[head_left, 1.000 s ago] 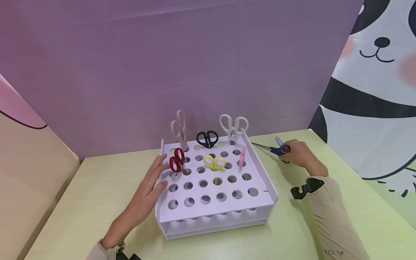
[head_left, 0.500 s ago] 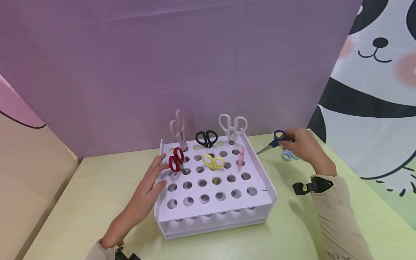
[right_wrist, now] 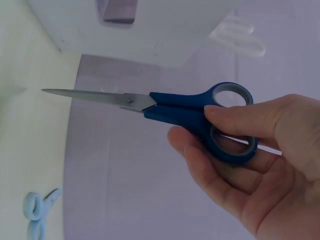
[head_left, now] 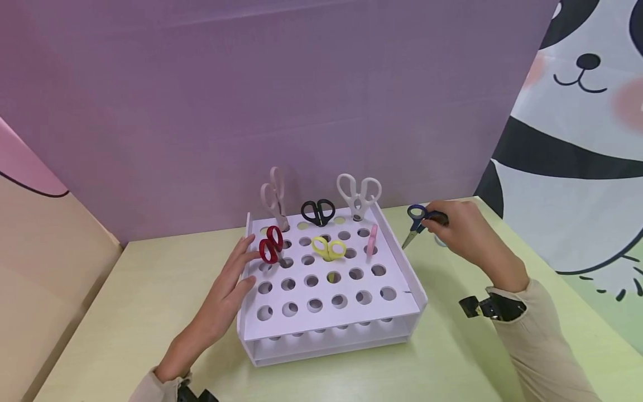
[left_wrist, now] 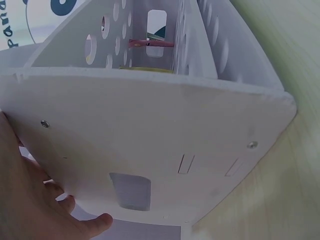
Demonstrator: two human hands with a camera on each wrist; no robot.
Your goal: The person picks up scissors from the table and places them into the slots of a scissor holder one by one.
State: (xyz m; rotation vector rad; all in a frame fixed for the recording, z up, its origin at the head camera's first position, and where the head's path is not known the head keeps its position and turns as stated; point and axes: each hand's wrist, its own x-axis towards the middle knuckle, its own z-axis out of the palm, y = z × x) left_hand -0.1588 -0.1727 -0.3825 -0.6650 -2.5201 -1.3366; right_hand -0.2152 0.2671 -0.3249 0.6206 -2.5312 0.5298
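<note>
Dark blue scissors (right_wrist: 185, 110) are pinched at the handles by my right hand (head_left: 464, 231), just off the right side of the white rack (head_left: 329, 315). Their closed blades point down and to the left in the head view. My left hand (head_left: 221, 298) rests along the rack's left side, fingers straight, fingertips at its upper edge. Red scissors (head_left: 270, 245) stand in a hole close to those fingertips. Also in the rack's holes are pink-white scissors (head_left: 274, 198), black scissors (head_left: 318, 212), white scissors (head_left: 358, 195), yellow scissors (head_left: 329, 248) and pink scissors (head_left: 372, 240).
Light blue scissors (right_wrist: 39, 212) lie on the table right of the rack, mostly hidden behind my right hand in the head view. A purple curtain (head_left: 301, 100) rises behind the pale table (head_left: 125, 312). A panda-print panel (head_left: 577, 223) borders the right side.
My right hand has lifted the dark blue scissors off the table and turned them blades-down beside the rack. The light blue scissors came into fuller view, then got covered again. My left hand stays put.
</note>
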